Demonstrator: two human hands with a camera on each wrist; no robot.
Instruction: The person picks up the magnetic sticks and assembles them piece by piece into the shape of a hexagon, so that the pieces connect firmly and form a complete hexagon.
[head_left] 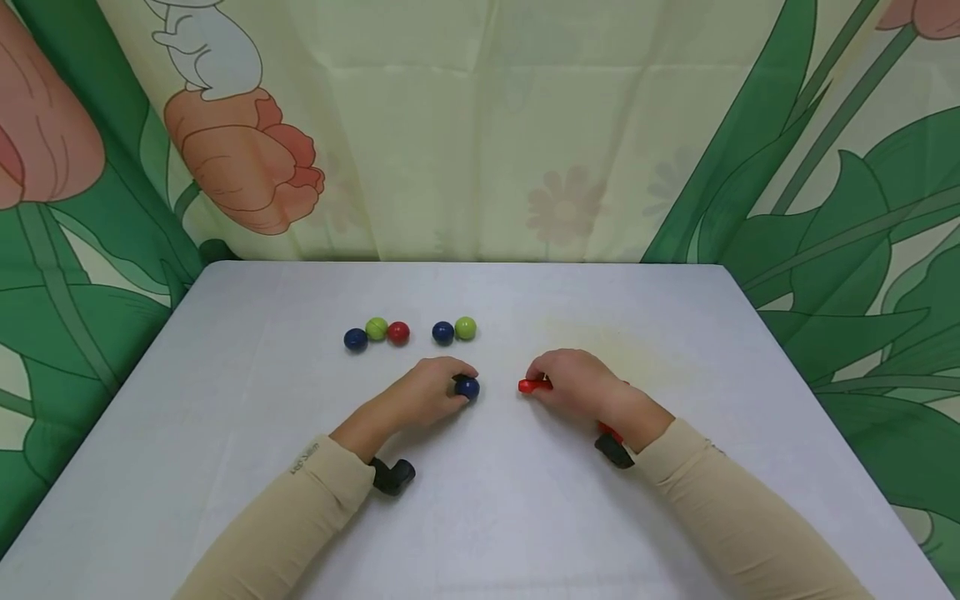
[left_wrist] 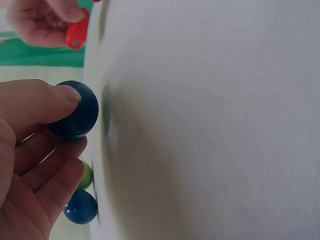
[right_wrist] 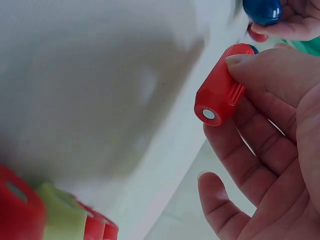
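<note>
My left hand [head_left: 423,392] pinches a dark blue ball [head_left: 467,388] between thumb and fingers, just over the white table. In the left wrist view the ball [left_wrist: 82,112] looks smooth and glossy. Across a gap to the right, my right hand [head_left: 577,385] holds a short red rod [head_left: 531,386] by its side. The right wrist view shows ridges on this rod [right_wrist: 224,87] and a pale metal disc in its near end. The thumb and fingers pinch it, while one finger stays apart. Ball and rod do not touch.
Farther back stand a blue ball [head_left: 356,339], a green ball [head_left: 377,328] and a red ball [head_left: 398,333]; beside them, another blue ball [head_left: 443,333] and green ball [head_left: 466,327]. Red pieces [right_wrist: 20,210] and a green piece [right_wrist: 62,212] lie near my right wrist. A printed curtain [head_left: 480,125] hangs behind.
</note>
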